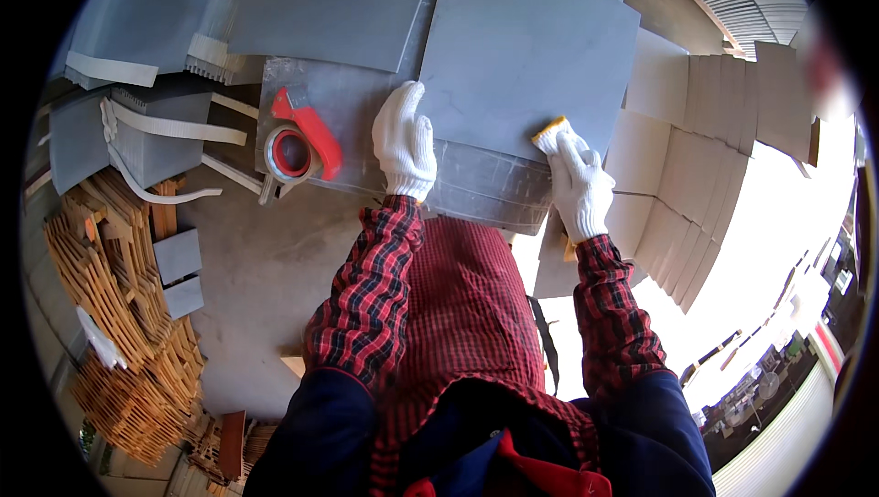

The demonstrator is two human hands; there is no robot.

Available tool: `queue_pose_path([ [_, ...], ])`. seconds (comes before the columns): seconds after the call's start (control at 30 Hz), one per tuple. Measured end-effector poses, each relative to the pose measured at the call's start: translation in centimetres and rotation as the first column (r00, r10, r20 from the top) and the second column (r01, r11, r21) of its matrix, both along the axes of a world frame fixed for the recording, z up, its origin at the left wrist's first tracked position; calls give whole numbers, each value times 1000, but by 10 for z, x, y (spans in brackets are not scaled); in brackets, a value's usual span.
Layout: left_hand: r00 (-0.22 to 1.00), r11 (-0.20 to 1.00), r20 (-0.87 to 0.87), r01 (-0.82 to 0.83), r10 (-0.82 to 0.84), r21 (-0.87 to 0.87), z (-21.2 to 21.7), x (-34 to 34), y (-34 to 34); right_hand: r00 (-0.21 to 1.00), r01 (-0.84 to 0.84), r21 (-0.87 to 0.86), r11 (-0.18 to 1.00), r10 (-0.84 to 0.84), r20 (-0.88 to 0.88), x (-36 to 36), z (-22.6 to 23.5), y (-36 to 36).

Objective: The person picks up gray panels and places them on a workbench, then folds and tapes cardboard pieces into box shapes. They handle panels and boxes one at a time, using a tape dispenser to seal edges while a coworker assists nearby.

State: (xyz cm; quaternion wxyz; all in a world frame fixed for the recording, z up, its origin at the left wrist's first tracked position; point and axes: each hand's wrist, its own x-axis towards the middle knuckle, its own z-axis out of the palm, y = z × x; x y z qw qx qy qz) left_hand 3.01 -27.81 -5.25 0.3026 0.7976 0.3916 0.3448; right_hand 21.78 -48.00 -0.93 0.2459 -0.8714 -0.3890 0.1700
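1. Head view, progress: grey tile lies flat on top of a stack on the work surface, and both gloved hands are on it. I judge the tile is being squared onto the stack; no tape shows around this stack, so binding looks not yet done.
2. Left hand, in a white glove, lies flat with fingers together on the tile's near left edge, gripping nothing that I can see.
3. Right hand, also gloved, is closed over the tile's near right corner, where a small yellow pad or corner piece sits touching the fingertips.
4. Red tape dispenser, with its roll, rests untouched just left of the tile, near the left hand.
5. Finished-looking packages: grey bundles bound with pale straps sit well left of the tile, beyond the dispenser.
6. Flat beige cardboard sheets lie fanned in overlapping rows right of the tile.
7. Wooden slats are heaped far left and below the tile, with two small grey tile pieces beside them.
8. No readable label shows on any bundle.
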Motion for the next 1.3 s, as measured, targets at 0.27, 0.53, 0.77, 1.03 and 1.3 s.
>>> queue_pose_path([
  [0.27, 997, 997, 1, 79, -79, 10, 3, 7, 3, 979, 149, -271, 951, -180, -96, -57, 26, 62],
  [0.53, 987, 989, -76, 137, -141, -64, 5, -9, 7, 932, -329, -210, 921, 353, 85, -92, -15, 96],
  [0.77, 899, 952, -419, 229, -128, 201, 10, 3, -4, 926, 378, -438, 816, -342, 161, 42, -15, -73],
  [1.03, 774, 961, -593, 276, -224, -3, 41, -31, -52, 930, 253, -417, 873, -338, -143, -37, 44, -132],
  [1.3, 811, 871, -353, 356, -467, -338, 97, -144, -91, 975, -221, -84, 972, 221, -10, -125, 63, 43],
])
